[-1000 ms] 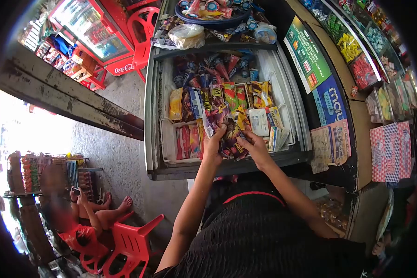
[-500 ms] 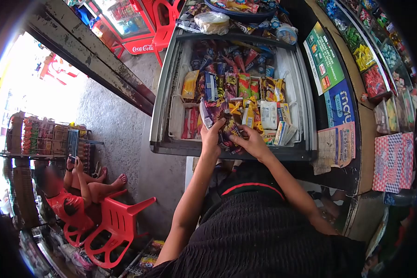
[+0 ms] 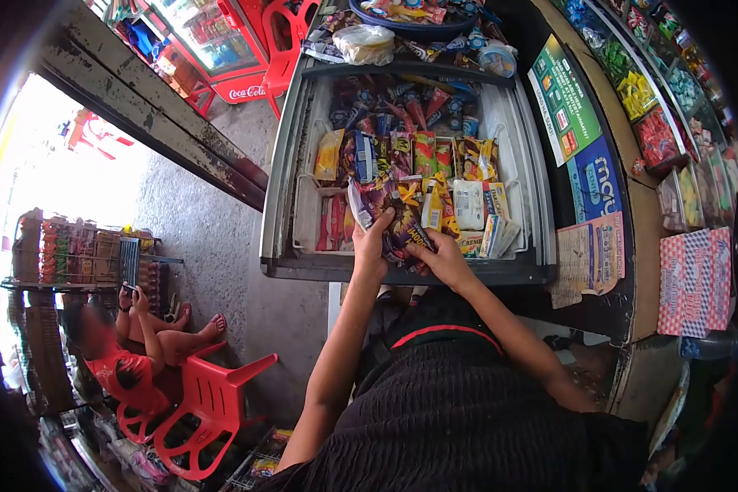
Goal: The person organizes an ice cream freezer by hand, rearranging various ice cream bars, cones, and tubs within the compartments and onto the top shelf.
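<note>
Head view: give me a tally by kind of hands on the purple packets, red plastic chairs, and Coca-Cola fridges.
Hands on purple packets: 2 (left hand, right hand)
Red plastic chairs: 2 ()
Coca-Cola fridges: 1
Total: 5

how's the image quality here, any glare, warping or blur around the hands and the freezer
Head view: strong fisheye warp bends the freezer rim and shelf edges, with black corners; daylight at far left is blown out white; the left hand and right hand gripping purple packets are evenly lit and fairly sharp; the seated person's face is blurred.
</note>
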`<state>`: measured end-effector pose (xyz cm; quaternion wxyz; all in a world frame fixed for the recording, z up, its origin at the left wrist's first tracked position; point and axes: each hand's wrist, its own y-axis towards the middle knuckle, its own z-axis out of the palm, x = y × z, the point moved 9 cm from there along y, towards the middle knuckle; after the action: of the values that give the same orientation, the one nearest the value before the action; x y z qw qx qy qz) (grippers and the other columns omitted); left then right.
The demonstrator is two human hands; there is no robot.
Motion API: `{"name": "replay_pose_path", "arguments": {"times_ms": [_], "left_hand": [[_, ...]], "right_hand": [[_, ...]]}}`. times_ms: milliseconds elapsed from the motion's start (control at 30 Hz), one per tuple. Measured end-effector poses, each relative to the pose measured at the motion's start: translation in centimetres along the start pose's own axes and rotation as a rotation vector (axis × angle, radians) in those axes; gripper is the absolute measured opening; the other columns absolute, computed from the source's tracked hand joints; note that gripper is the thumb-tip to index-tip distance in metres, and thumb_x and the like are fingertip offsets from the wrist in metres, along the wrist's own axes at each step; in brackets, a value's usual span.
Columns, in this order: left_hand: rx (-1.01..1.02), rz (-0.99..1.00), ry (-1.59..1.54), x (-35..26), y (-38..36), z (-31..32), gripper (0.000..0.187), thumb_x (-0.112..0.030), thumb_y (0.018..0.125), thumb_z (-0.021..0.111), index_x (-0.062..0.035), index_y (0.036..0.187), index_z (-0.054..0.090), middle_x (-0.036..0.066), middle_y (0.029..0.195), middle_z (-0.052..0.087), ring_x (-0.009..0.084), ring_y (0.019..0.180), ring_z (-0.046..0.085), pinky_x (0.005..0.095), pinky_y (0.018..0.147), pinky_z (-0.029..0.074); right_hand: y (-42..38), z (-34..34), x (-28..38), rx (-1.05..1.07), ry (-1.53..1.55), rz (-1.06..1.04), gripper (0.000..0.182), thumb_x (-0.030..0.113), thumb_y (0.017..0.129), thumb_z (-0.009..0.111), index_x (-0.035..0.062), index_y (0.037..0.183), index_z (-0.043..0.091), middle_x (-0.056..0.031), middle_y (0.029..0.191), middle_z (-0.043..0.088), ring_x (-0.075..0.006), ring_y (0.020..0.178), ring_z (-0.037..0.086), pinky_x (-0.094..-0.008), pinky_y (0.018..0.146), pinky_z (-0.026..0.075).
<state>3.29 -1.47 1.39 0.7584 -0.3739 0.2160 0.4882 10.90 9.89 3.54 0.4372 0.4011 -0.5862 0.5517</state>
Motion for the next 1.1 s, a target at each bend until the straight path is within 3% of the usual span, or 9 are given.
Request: {"name": "replay_pose_path", "arguments": {"times_ms": [133,233,400,467,500,700,933,1000,1100], "left_hand": [[0.051,-0.030,-0.012,0.4,0.6,0.7,0.032,-0.015,0.086,0.065,-0.0040,0.113,0.052,0.005,0.100,0.062,0.0165,0.088,0.062,0.0309,0.074,0.053],[0.158,-0.101,-0.032,1.1,1.5,0.9,0.039,-0.033,0.095,0.049,-0.0064,0.124,0.050,0.010,0.113,0.060,0.0221,0.099,0.061,0.0383,0.087,0.050],[0.226,-0.326,-0.206,1.9,1.2,1.5,0.035,-0.028,0.093,0.047,-0.0065,0.120,0.052,0.008,0.115,0.059,0.0243,0.104,0.058,0.0421,0.091,0.045],[0.135,-0.261,-0.038,2.1,1.8,0.2,0.032,-0.024,0.093,0.046,-0.0068,0.120,0.051,0.007,0.114,0.059,0.0237,0.103,0.058,0.0416,0.091,0.045],[0.169,-0.242,-0.027,2.5,2.4,0.2,0.029,-0.015,0.093,0.045,-0.0073,0.121,0.049,0.007,0.112,0.058,0.0221,0.102,0.057,0.0398,0.091,0.045],[0.201,-0.130,-0.029,1.6,3.6,1.9,0.032,-0.003,0.092,0.051,-0.0060,0.123,0.045,0.007,0.112,0.058,0.0177,0.101,0.057,0.0333,0.089,0.047],[0.186,-0.189,0.084,0.8,6.7,2.3,0.041,-0.004,0.088,0.059,-0.0038,0.126,0.043,0.003,0.106,0.062,0.0123,0.099,0.057,0.0282,0.086,0.045],[0.191,-0.180,0.102,0.6,8.5,2.1,0.037,-0.006,0.088,0.060,-0.0043,0.123,0.047,0.003,0.105,0.061,0.0123,0.097,0.058,0.0280,0.084,0.046],[0.126,-0.194,0.041,-0.6,12.1,1.2,0.028,-0.008,0.089,0.058,-0.0050,0.117,0.052,0.004,0.103,0.061,0.0143,0.092,0.059,0.0300,0.080,0.049]], "right_hand": [[0.1,-1.1,-0.1,-0.077,0.083,-0.026,0.034,0.030,0.088,0.064,0.0015,0.104,0.056,-0.0022,0.077,0.062,-0.0081,0.057,0.058,-0.0219,0.048,0.048],[0.4,-2.1,-0.5,-0.136,0.151,-0.015,0.034,0.033,0.090,0.061,0.0013,0.102,0.056,-0.0025,0.075,0.062,-0.0091,0.054,0.059,-0.0220,0.045,0.047],[0.9,-3.1,-1.6,-0.170,0.056,0.042,0.035,0.035,0.091,0.058,0.0014,0.102,0.055,-0.0033,0.074,0.060,-0.0104,0.054,0.059,-0.0233,0.045,0.048],[1.2,-3.2,-2.3,-0.167,0.011,0.075,0.035,0.034,0.092,0.057,0.0013,0.103,0.055,-0.0040,0.074,0.060,-0.0109,0.054,0.060,-0.0237,0.045,0.048],[1.5,-3.3,-2.5,-0.164,-0.002,0.072,0.033,0.032,0.093,0.055,0.0009,0.103,0.055,-0.0046,0.074,0.059,-0.0115,0.054,0.060,-0.0239,0.045,0.048],[3.0,-3.3,-2.2,-0.103,0.010,0.069,0.030,0.027,0.096,0.049,-0.0003,0.107,0.054,-0.0052,0.070,0.059,-0.0123,0.053,0.059,-0.0241,0.046,0.047],[4.6,-3.2,-1.2,0.122,-0.244,0.171,0.045,0.039,0.098,0.043,0.0009,0.118,0.054,-0.0026,0.074,0.057,-0.0102,0.059,0.060,-0.0237,0.053,0.048],[4.7,-4.1,-1.0,0.037,-0.209,0.149,0.049,0.043,0.096,0.044,0.0012,0.119,0.057,-0.0047,0.068,0.061,-0.0115,0.056,0.058,-0.0271,0.054,0.046],[4.9,-7.2,-2.6,-0.055,-0.068,0.141,0.042,0.037,0.097,0.047,0.0014,0.115,0.059,-0.0048,0.077,0.063,-0.0093,0.062,0.058,-0.0249,0.055,0.046]]}}
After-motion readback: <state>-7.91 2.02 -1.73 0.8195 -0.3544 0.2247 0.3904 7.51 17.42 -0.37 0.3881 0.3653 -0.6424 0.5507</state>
